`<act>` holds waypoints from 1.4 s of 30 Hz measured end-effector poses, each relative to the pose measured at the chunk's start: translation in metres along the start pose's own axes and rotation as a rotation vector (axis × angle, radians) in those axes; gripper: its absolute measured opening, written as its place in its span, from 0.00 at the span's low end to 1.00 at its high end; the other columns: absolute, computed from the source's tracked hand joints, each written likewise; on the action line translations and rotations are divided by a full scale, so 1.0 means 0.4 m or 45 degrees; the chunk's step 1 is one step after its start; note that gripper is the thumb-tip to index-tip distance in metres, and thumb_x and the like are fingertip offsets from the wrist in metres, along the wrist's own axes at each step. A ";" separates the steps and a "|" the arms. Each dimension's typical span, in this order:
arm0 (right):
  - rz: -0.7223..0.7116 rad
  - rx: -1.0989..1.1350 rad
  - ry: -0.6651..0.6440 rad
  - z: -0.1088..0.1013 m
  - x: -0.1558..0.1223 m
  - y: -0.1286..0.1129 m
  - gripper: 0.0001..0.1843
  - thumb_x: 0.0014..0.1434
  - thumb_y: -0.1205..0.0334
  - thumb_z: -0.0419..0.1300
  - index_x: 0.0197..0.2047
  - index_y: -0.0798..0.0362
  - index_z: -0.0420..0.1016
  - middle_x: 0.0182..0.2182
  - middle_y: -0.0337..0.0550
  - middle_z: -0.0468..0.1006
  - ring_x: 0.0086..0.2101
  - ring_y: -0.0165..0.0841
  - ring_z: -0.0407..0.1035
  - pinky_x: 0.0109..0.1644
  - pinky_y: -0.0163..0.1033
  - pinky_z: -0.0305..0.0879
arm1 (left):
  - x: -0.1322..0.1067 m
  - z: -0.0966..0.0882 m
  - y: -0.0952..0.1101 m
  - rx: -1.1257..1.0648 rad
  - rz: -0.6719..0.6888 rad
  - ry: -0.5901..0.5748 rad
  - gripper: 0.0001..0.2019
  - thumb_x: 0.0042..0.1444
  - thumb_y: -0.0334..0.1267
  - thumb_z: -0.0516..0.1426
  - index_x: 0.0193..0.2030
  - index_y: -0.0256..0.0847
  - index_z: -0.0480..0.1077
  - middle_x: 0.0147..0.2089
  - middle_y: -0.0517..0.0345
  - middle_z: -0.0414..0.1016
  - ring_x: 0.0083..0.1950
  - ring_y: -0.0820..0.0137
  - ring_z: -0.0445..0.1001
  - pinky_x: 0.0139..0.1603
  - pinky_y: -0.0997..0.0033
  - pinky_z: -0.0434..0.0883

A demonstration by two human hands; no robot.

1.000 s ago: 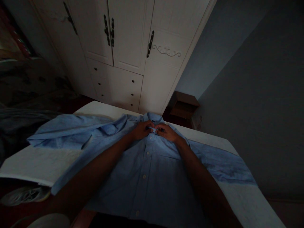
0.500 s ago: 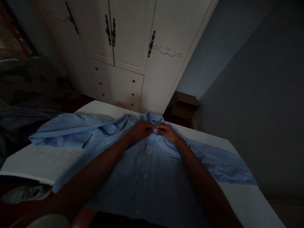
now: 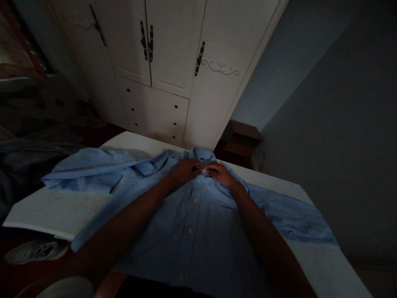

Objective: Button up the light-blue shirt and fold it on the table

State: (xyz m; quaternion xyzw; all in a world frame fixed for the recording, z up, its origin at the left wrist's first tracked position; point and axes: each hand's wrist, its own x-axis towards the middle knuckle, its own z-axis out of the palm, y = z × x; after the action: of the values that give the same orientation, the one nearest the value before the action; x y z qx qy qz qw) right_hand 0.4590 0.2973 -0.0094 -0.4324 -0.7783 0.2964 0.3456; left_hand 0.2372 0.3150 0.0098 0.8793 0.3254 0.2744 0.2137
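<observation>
A light blue button-up shirt (image 3: pixel 217 231) lies front up, its collar at the far side and its sleeves spread left and right. Just below the collar, my left hand (image 3: pixel 186 170) pinches the front edge of the shirt. My right hand (image 3: pixel 221 174) pinches the same spot from the other side, and the fingertips of both hands meet there. Whatever small piece sits between the fingertips is hidden. Several pale buttons run down the front placket below my hands; the ones in view there sit on the fabric.
The shirt rests on a white table (image 3: pixel 58 211). Beyond it stands a white wardrobe (image 3: pixel 155 103) with dark handles. A brown box-like cabinet (image 3: pixel 243 136) is on the floor at the right. Shoes (image 3: pixel 37 252) lie at the lower left, near dark cloth (image 3: pixel 25 165).
Both hands stay at the collar with fingertips together, barely moved. The whole view has shifted very slightly; the shirt lies as before.
</observation>
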 end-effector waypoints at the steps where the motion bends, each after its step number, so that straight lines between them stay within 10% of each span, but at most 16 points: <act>1: -0.001 0.003 0.001 0.000 0.000 0.000 0.11 0.59 0.53 0.62 0.40 0.50 0.80 0.37 0.45 0.79 0.39 0.36 0.73 0.46 0.43 0.68 | 0.000 0.001 0.000 0.005 -0.007 0.000 0.09 0.61 0.39 0.56 0.43 0.44 0.77 0.44 0.57 0.81 0.46 0.65 0.77 0.52 0.65 0.68; 42: -0.103 -0.260 0.122 0.031 0.005 -0.043 0.07 0.63 0.61 0.57 0.37 0.50 0.77 0.34 0.43 0.77 0.37 0.36 0.69 0.46 0.42 0.64 | 0.005 0.015 -0.023 0.050 -0.056 -0.090 0.10 0.62 0.40 0.54 0.45 0.41 0.74 0.49 0.54 0.76 0.54 0.61 0.71 0.57 0.56 0.60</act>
State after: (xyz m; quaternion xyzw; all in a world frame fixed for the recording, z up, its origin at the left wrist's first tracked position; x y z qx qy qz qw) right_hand 0.4402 0.2893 -0.0030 -0.4472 -0.8039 0.1805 0.3482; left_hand 0.2382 0.3216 0.0010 0.8850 0.3423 0.2319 0.2140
